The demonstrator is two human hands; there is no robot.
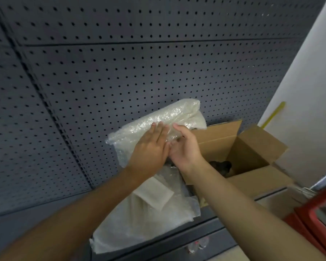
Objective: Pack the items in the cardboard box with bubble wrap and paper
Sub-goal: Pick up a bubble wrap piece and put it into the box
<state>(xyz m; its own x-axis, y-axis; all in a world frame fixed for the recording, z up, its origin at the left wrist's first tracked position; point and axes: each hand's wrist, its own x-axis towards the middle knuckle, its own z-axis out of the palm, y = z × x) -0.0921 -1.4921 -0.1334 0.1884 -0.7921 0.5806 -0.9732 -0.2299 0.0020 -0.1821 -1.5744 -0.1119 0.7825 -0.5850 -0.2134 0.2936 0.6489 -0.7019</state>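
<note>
A bundle wrapped in bubble wrap is held up in front of the grey pegboard. My left hand lies flat on it with straight fingers. My right hand grips the bundle's right side, thumb up and fingers curled under it. An open cardboard box stands just to the right with its flaps up; a dark item lies inside at the bottom. More bubble wrap and white paper lie below the hands, and a pale flat piece rests on top of them.
The grey pegboard wall fills the background. A white wall with a yellow strip rises at the right. A red frame sits at the lower right. A dark shelf edge runs under the wrap.
</note>
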